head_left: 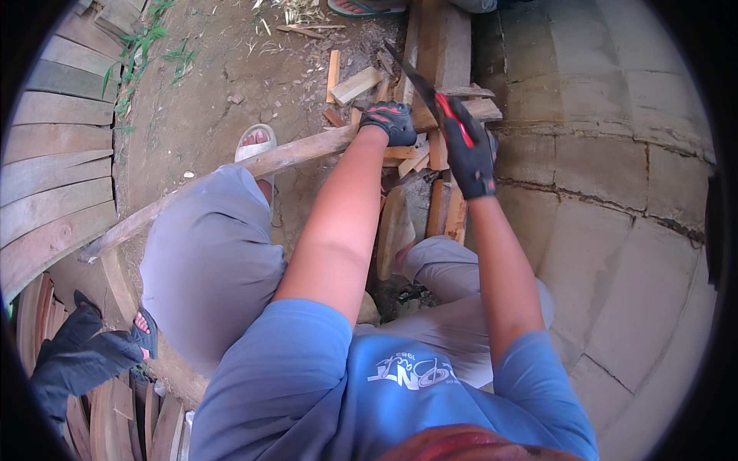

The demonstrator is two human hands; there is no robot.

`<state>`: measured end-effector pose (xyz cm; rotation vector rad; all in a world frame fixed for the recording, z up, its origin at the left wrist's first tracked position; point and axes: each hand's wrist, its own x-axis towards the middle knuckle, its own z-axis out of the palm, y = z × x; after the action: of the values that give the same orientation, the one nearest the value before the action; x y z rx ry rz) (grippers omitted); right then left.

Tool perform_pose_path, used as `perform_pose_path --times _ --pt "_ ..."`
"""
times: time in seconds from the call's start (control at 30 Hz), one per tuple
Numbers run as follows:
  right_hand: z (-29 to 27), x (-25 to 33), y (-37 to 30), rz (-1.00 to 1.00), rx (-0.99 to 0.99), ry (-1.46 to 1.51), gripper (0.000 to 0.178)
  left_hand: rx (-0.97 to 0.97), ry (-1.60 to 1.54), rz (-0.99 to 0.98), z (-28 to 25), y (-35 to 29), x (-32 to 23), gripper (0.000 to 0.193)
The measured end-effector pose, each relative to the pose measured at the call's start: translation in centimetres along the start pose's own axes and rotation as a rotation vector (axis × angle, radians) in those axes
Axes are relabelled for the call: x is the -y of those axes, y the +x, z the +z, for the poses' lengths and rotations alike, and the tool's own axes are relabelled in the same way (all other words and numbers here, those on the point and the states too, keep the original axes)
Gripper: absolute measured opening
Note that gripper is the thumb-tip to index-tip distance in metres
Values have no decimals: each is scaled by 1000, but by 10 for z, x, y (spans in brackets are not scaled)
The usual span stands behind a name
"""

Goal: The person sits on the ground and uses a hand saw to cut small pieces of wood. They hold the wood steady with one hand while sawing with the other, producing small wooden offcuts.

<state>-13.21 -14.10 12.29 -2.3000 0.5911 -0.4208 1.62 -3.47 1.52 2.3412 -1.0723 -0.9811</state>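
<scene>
"What does the head view give you?"

"From my remote seat I see a long board (300, 152) running crosswise, its left stretch partly hidden by the person's grey knee (207, 261). I'll place everything by that board."

"And the left hand?"

"The left hand (390, 124), in a black glove with red trim, sits on the board toward its right end. That grip is pinching the wood, fingers curled over it."

"The right?"

"The right hand (471, 157), gloved too, is just beyond the left one along the board. Its grip is closed around the handle of a saw (416, 78). The dark blade slants across the board, tip on the far side; I can't tell whether the teeth touch."

"What lies around it?"

"On the board's far side I have a pale block (357, 84), a thin strip (333, 75) and a thick beam (455, 46). The person's white sandal (265, 146) is just past the board. Near its left end stands someone in dark trousers (81, 355). Well right of the board is concrete paving (592, 154)."
</scene>
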Motion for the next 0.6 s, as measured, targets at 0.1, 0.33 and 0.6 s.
perform_pose_path --times 0.1,0.33,0.6 --pt "36 -20 40 23 -12 -104 42 -67 8 25 5 4 2 49" --pt "-9 -1 3 110 52 -41 41 10 20 19 -5 -4 -4 54" --pt "-154 129 -139 458 145 -133 46 -229 138 43 30 2 11 45"
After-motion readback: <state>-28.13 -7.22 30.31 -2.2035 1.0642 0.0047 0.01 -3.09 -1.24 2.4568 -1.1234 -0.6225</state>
